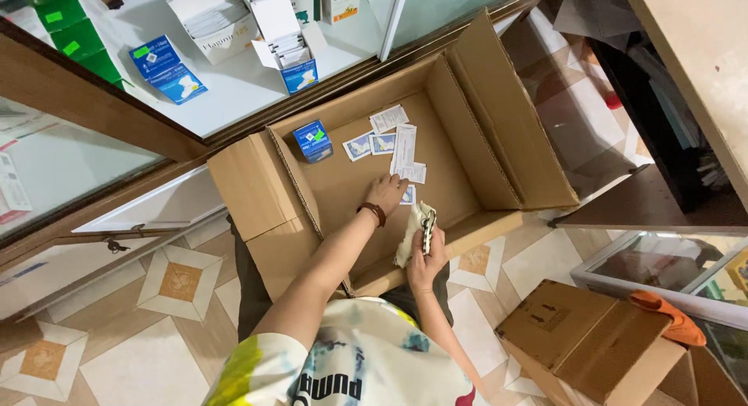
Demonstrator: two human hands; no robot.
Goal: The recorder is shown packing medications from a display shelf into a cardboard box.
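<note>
Head view: left hand (pixel 387 192) reaches down into the open cardboard box (pixel 483 102), fingertips bent onto a small flat sachet (pixel 408 194) on the box floor, grip not closed; it looks light, thin, best pinched by an edge; right hand (pixel 425 259) clenches a soft white cloth (pixel 411 233) at the box's near wall.

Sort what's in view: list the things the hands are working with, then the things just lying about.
In hand:
left hand reaching onto the sachets and leaflets
right hand holding a white cloth
open cardboard box
small blue box

Lying about:
closed cardboard box
orange cloth
blue packets on the shelf
</note>
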